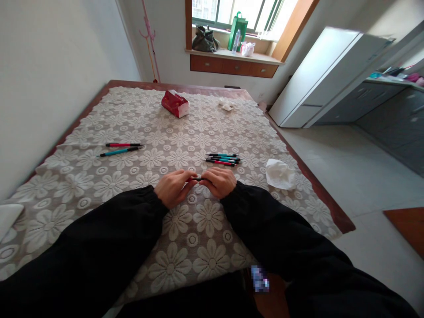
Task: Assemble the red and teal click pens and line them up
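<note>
Both of my hands meet over the near middle of the table, closed on a thin dark pen (198, 179). My left hand (174, 186) pinches its left end and my right hand (220, 180) its right end; most of the pen is hidden by my fingers. Just beyond my right hand lies a group of several pens (221, 159), teal and red with black parts, side by side. Farther off to the left, a red pen (123, 145) and a teal pen (119, 152) lie on the cloth, apart from the group.
A flower-patterned lace tablecloth (208, 216) covers the table. Crumpled white tissue (280, 174) lies to the right, and another white piece (225, 104) at the back. A red tissue pack (175, 104) sits at the far side. The wooden table edge (326, 203) shows on the right.
</note>
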A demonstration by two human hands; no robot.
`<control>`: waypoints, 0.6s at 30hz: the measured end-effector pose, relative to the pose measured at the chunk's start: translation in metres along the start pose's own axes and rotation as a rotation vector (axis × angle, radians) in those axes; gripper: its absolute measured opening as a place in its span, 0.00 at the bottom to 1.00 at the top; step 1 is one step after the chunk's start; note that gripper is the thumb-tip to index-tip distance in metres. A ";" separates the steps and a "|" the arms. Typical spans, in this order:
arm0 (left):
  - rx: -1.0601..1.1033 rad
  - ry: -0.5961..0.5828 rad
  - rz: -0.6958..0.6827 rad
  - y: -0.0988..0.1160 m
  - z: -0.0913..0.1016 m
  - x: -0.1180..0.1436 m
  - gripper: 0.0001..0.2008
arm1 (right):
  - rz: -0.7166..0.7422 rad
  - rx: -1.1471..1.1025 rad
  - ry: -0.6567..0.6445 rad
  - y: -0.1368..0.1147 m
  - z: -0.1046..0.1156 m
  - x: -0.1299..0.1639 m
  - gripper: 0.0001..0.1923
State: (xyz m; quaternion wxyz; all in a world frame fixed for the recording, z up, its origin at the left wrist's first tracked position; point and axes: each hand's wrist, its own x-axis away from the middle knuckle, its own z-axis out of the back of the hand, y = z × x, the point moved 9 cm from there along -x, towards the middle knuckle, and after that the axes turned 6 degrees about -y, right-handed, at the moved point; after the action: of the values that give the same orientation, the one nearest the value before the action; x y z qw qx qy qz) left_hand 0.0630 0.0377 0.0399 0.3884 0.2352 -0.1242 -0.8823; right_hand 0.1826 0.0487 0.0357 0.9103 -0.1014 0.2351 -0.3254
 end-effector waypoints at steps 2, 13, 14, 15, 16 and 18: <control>0.012 0.006 -0.002 0.000 0.000 0.001 0.10 | -0.013 0.053 -0.011 0.001 -0.001 0.001 0.25; -0.031 -0.052 -0.012 0.001 -0.004 0.000 0.11 | 0.052 0.101 0.020 -0.007 0.000 0.000 0.21; -0.036 -0.046 -0.007 0.001 -0.003 -0.001 0.12 | 0.044 0.100 0.032 -0.006 0.000 0.000 0.20; -0.047 -0.040 -0.001 0.001 -0.002 -0.001 0.13 | 0.029 0.090 0.049 -0.004 0.002 0.000 0.20; -0.064 -0.036 0.008 0.001 -0.001 -0.002 0.14 | 0.009 0.076 0.074 -0.001 0.004 0.000 0.20; -0.099 -0.037 0.053 -0.003 0.000 -0.002 0.16 | -0.035 0.051 0.132 0.005 0.011 0.001 0.19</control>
State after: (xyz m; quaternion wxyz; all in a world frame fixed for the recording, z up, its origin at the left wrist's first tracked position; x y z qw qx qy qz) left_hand 0.0623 0.0411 0.0398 0.4205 0.1960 -0.0939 -0.8809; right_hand 0.1915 0.0518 0.0436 0.8893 -0.0607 0.2845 -0.3529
